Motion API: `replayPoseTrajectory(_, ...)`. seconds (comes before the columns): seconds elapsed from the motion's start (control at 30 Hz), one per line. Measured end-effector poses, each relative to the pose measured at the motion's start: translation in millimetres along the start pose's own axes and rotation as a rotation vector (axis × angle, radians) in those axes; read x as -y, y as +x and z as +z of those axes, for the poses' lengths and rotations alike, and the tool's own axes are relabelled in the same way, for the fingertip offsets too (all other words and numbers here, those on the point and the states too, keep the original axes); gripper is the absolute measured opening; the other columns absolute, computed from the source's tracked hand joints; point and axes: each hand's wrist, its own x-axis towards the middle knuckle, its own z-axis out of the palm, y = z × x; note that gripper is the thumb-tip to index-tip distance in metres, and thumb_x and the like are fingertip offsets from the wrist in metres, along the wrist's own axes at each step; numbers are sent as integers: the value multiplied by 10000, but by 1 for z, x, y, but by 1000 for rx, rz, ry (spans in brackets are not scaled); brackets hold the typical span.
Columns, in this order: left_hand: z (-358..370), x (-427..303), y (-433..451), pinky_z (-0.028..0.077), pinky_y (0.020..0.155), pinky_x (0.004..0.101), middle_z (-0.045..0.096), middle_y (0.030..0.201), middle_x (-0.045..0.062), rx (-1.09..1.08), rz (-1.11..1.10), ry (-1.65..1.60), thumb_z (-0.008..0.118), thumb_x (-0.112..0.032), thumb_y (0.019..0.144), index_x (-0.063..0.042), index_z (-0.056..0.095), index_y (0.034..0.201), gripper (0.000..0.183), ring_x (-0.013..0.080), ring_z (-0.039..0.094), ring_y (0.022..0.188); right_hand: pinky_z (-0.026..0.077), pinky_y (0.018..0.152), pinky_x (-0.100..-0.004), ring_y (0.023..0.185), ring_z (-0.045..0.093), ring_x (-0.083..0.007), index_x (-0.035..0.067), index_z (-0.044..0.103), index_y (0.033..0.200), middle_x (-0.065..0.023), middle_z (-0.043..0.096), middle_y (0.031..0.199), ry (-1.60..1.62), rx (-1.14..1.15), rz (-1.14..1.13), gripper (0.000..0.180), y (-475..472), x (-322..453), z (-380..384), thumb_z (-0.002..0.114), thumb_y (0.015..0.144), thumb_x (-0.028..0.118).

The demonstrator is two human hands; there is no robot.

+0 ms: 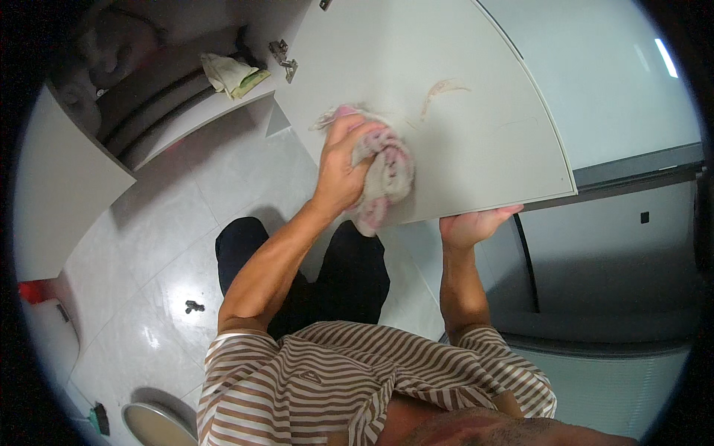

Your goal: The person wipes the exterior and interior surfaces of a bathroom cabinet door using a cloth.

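My left hand (341, 159) grips a bunched, pink-and-white cloth (390, 167) and presses it against the white panel of an open cabinet door (479, 150). The cloth's edges look blurred, and one end hangs below the door's lower edge. Brownish smears (443, 89) mark the panel to the right of the cloth. At the lower edge of the door, my right hand (471, 226) holds on from below; its fingers are partly hidden behind the panel.
Metal hinges (284, 60) join the door to a dark, open cabinet. A pale folded cloth (228, 75) lies on the cabinet's ledge (189, 131). Grey appliance-like fronts (602, 245) stand at right. On the tiled floor (162, 256) are a small black object (194, 306) and a round container (159, 423).
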Motion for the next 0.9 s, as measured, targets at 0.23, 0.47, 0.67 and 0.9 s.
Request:
replayPoseTrajectory(0.23, 25, -83, 93, 431, 978, 412, 591, 1138, 126, 115, 541, 19, 694, -49, 701, -109, 671, 1149, 453, 325, 550, 1113, 292, 1188, -478, 1443, 328, -294, 107, 183, 1580, -118, 286, 1587, 82, 185, 81, 769, -17, 6, 0, 108, 1026, 634)
replayPoseTrajectory(0.47, -47, 43, -8, 451, 1018, 395, 578, 1232, 109, -33, -84, -67, 765, -45, 743, -110, 647, 1202, 479, 265, 540, 1181, 373, 1142, -468, 1369, 421, -294, 72, 216, 1519, -146, 355, 1519, -266, 218, -297, 506, -20, -48, 9, 427, 1067, 152)
replayPoseTrajectory(0.67, 18, -35, 65, 423, 998, 438, 613, 1199, 91, 7, 456, 2, 769, -173, 745, -143, 663, 1151, 420, 293, 570, 1146, 351, 1147, -470, 1352, 430, -289, 79, 208, 1529, -157, 362, 1512, -273, 241, -182, 529, -23, -32, 12, 344, 1087, 336)
replayPoseTrajectory(0.9, 30, 19, 44, 436, 995, 438, 614, 1184, 88, 28, 277, -55, 739, -113, 757, -122, 683, 1133, 380, 296, 559, 1162, 370, 1137, -474, 1330, 452, -277, 75, 268, 1510, -164, 416, 1469, -171, 162, -166, 540, 6, -18, -11, 244, 1095, 419)
